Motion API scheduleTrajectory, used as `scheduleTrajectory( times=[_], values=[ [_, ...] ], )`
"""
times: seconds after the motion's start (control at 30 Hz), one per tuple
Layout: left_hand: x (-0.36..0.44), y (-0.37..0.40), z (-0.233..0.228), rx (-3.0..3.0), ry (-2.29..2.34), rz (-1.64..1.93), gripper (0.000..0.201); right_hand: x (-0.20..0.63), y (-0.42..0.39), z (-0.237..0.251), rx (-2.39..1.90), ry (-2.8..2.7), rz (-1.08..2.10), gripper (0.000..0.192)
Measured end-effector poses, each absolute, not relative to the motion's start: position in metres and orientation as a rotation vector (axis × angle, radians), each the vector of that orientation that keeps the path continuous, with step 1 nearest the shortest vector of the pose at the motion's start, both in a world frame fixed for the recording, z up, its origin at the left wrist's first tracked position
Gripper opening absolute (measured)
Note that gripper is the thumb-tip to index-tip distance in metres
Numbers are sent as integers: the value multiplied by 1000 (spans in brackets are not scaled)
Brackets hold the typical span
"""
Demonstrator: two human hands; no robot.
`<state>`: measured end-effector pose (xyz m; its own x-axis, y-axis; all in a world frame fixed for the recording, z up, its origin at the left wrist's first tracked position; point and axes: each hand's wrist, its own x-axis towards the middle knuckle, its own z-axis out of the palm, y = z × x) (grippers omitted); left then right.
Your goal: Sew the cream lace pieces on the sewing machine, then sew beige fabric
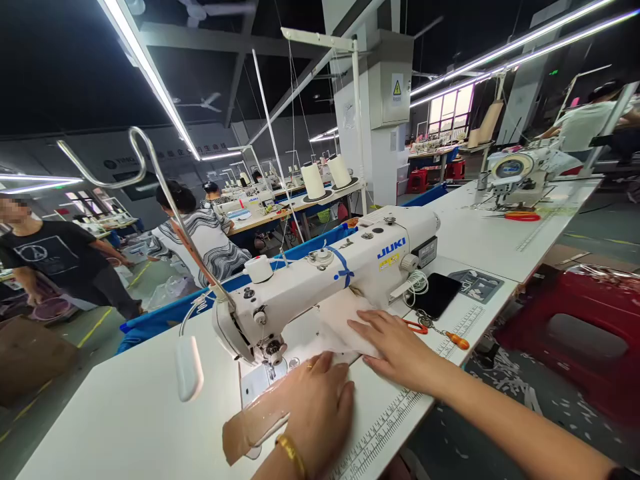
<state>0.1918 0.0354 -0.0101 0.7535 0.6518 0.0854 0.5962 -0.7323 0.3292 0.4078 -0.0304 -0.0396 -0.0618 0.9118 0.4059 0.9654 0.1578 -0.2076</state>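
The left hand (313, 403) and right hand (395, 347) lie flat, fingers apart, pressing pale fabric (345, 320) onto the bench (125, 413) beside the sewing machine (325, 280).

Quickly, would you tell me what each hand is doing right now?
Left hand: open, flat on the tan fabric by the needle.
Right hand: open, flat on the white fabric.

Single head-worn view, facing forward and down, close over sewing table (125, 413)
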Motion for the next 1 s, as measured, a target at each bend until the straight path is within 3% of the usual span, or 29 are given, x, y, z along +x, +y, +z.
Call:
scheduleTrajectory(
  times=[0.13,0.27,0.57,0.73,0.9,1.0],
  values=[
    [161,33,-13,2548,918,431,39,406,-43,-35,-1609,-1935,-402,54],
    [145,33,-15,2298,989,474,36,385,-31,-40,-1544,-1930,-513,16],
    [130,31,-19,1452,1056,511,58,317,-54,-49,-1079,-2084,-392,17],
    [88,40,-16,1859,1249,501,35,315,-57,-43,-1059,-2069,110,22],
    [63,33,-5,2270,1425,734,37,320,-32,-48,-1134,-2125,49,26],
    [78,26,-7,2313,1302,622,30,310,-19,-49,-1218,-2117,105,32]
  ],
)
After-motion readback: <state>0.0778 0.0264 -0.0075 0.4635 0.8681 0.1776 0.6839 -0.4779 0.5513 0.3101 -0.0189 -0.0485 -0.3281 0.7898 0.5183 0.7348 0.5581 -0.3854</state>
